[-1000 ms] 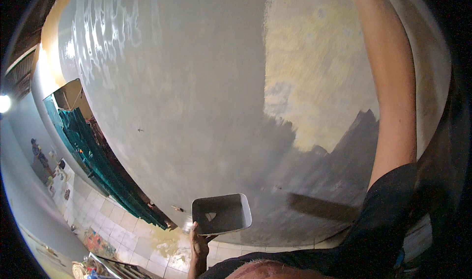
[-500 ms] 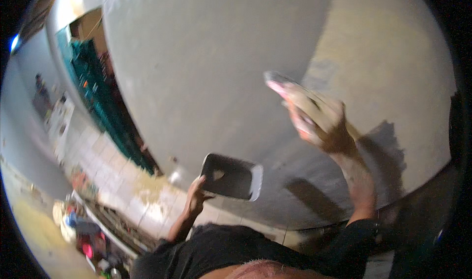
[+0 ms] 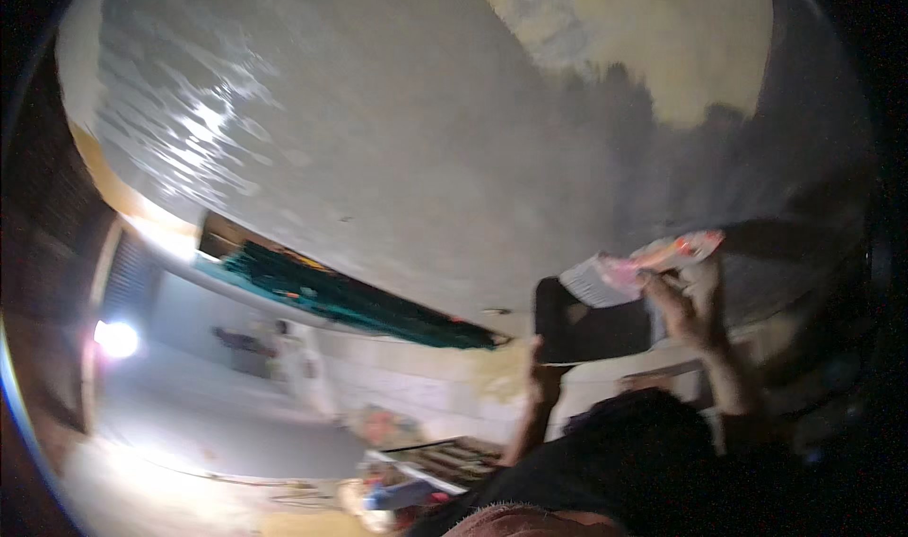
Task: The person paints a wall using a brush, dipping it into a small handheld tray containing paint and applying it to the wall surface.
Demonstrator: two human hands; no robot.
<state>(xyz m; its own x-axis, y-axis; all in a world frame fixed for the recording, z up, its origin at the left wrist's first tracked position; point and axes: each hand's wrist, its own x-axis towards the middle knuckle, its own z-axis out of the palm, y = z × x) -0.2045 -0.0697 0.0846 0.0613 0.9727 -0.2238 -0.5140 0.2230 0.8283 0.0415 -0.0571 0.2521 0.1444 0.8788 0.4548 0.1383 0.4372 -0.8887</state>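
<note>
My left hand (image 3: 543,374) holds a rectangular tub (image 3: 552,312), dark inside with a pale rim, by its left end. A small pale spot shows on its inner wall. In my right hand (image 3: 698,308) is a wide paintbrush (image 3: 605,278) with pale bristles and a smeared pink-orange handle. The bristles are over the tub's far side; I cannot tell whether they touch it. Behind both stands a wall (image 3: 397,130), mostly covered in grey, glossy at the left. A pale yellow area (image 3: 662,36) with an uneven edge remains visible at upper right.
A dark green curtain (image 3: 350,296) hangs in an opening to the left. Beyond it are a bright lamp (image 3: 116,338) and, blurred, what looks like a person (image 3: 282,338). Various items, including a blue one (image 3: 399,495), lie near a rack (image 3: 454,461) at lower left.
My right hand has brought the brush down from the wall to the tub. The view has turned and tilted, so the curtain lies flatter and the tub appears farther right.
</note>
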